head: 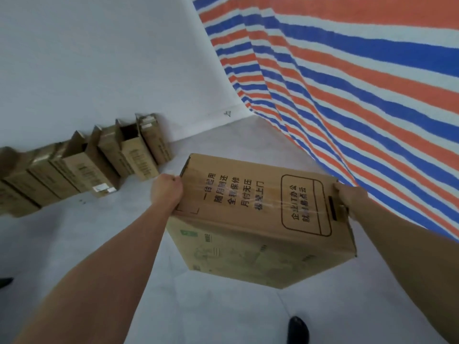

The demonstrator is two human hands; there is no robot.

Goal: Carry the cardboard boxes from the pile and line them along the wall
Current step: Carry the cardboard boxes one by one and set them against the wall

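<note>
A brown cardboard box with black printed characters on its taped top hangs above the grey floor. My left hand grips its left end with curled fingers. My right hand grips the right end by the handle slot. A row of several brown cardboard boxes stands on the floor along the white wall, to the left of the carried box. Some of them have open top flaps.
A tarp with red, white and blue stripes hangs on the right and meets the white wall in the corner. Bare grey floor lies between the row and the tarp. A black shoe shows at the bottom.
</note>
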